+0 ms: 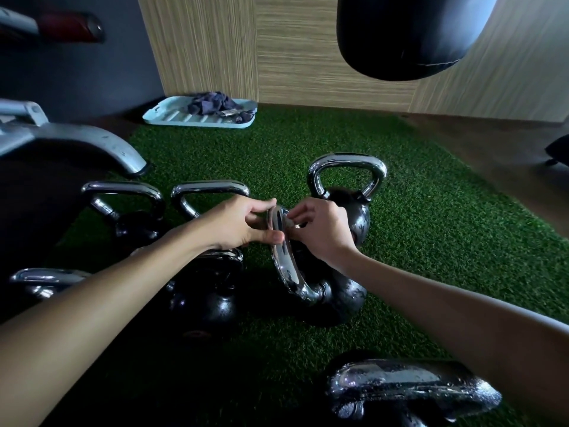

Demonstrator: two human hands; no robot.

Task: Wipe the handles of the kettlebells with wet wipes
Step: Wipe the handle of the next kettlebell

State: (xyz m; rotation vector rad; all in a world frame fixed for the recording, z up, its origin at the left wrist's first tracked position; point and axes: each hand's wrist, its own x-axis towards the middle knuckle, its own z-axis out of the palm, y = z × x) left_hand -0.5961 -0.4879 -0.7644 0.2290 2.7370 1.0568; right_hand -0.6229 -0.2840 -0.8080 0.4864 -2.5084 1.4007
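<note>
Green artificial turf [431, 241] covers the floor of a gym corner closed in by wood-grain wall panels [308, 57]. A black punching bag [412, 32] hangs at the upper right and a grey metal bench frame [92, 143] reaches in from the left. Several black kettlebells with chrome handles stand on the turf: two at the left [132, 226], one upright behind the hands [357, 217], and one at the bottom edge [409, 383] whose handle looks beaded with droplets. A pale blue tray [172, 118] holding a dark cloth [212, 103] lies by the far wall. The middle kettlebell [341, 297] sits straight ahead between both forearms. Its ball is low and nearer the person, and its handle [284, 266] is seen almost edge-on, the loop's long axis rising from the ball up and away toward the far left. The left hand [237, 226] pinches the top of the loop from the left side, thumb below and fingers above. The right hand [323, 232] has its fingers curled on a small wipe [289, 221], pressed against the same top bend from the right. Both hands meet at the far end, so I judge the wiping must travel down the loop toward the ball, with the right hand better placed for it.
</note>
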